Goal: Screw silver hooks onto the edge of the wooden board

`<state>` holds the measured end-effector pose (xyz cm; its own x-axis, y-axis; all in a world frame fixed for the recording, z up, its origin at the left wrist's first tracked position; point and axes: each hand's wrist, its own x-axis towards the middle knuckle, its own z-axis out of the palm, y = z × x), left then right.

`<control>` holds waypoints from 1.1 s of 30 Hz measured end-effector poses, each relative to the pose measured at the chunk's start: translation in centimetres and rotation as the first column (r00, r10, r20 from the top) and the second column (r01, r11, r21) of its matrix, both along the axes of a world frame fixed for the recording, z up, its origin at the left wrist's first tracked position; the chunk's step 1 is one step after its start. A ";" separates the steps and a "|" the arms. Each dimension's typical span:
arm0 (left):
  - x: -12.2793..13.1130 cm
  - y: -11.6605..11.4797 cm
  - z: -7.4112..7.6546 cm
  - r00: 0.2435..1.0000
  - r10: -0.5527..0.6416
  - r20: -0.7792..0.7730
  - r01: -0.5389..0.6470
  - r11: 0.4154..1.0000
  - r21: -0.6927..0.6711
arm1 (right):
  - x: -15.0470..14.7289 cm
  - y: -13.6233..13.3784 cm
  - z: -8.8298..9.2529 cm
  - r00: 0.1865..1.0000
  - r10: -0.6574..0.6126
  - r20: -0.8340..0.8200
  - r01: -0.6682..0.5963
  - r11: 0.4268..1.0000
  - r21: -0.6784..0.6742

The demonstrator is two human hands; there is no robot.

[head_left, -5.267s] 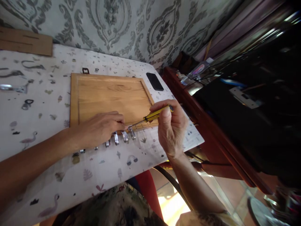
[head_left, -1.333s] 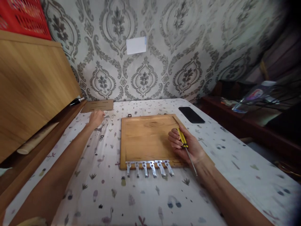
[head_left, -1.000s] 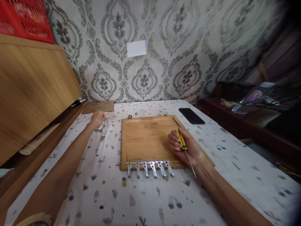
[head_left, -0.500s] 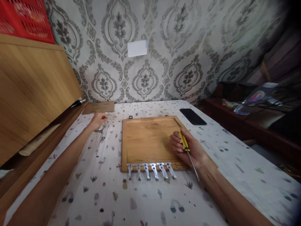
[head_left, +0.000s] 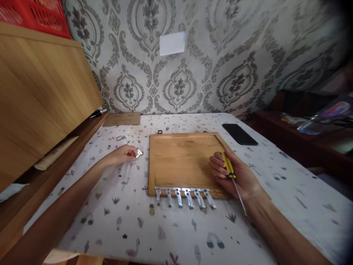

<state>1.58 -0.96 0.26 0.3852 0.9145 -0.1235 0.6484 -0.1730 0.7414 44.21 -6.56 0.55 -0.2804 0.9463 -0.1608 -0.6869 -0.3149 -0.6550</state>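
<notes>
My left hand (head_left: 121, 154) pinches a small silver metal hook (head_left: 139, 153) with holes in it, just left of the wooden board (head_left: 182, 160). My right hand (head_left: 244, 178) lies over the board's right side, its fingers curled round a screwdriver (head_left: 228, 165) with a yellow and black handle. The screwdriver's shaft slants down and toward me, its tip near my wrist. Several silver metal hooks (head_left: 188, 198) stand in a row along the board's near edge and jut out past it. Whether screws hold them is too small to tell.
A black phone (head_left: 239, 134) lies beyond the board on the right. Brown cardboard (head_left: 122, 119) is at the back left of the patterned tablecloth (head_left: 132, 221). A wooden cabinet (head_left: 46, 88) borders the left side, and a plastic bottle (head_left: 322, 116) is at the far right.
My left hand has moved right and nearer to the board, and the metal hook now shows in its fingers. The whole view has shifted slightly. My right hand still holds the screwdriver.
</notes>
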 end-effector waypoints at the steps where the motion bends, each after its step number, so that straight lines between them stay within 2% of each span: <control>1: 0.2 -0.4 -0.1 1.000 0.007 0.011 -0.007 1.000 0.015 | 0.0 0.0 0.0 1.000 -0.003 -0.003 0.003 1.000 -0.003; 5: -0.4 -1.0 0.0 0.997 0.080 -0.004 -0.079 0.993 0.092 | 0.0 0.1 -0.2 1.000 -0.019 -0.022 0.018 0.999 -0.040; 8: -2.3 0.4 0.5 0.973 0.216 -0.083 -0.201 0.966 0.163 | 0.3 0.1 -0.4 0.999 -0.002 -0.040 0.001 0.999 -0.034; 11: -4.7 2.6 1.1 0.892 0.426 -0.155 -0.372 0.883 0.285 | 0.5 0.1 -0.4 0.998 0.023 -0.053 -0.023 1.000 -0.015; 14: -6.4 4.5 1.0 0.815 0.540 -0.212 -0.455 0.822 0.343 | 0.5 0.0 -0.1 0.998 0.039 -0.057 -0.041 0.999 -0.026; 18: -6.9 5.4 0.0 0.795 0.552 -0.251 -0.463 0.820 0.338 | 0.2 -0.1 0.3 0.998 0.011 -0.068 -0.016 0.998 -0.067; 22: -6.9 4.9 -0.6 0.815 0.531 -0.234 -0.451 0.833 0.319 | 0.1 -0.2 0.5 0.998 -0.014 -0.062 0.009 0.997 -0.078; 28: -6.3 2.9 -0.1 0.864 0.492 -0.107 -0.439 0.840 0.318 | 0.1 -0.1 0.3 1.000 0.000 -0.022 -0.001 0.998 -0.068; 33: -4.0 0.2 0.9 0.904 0.425 0.058 -0.420 0.852 0.311 | 0.3 0.0 -0.2 0.999 -0.018 0.035 0.019 1.000 -0.025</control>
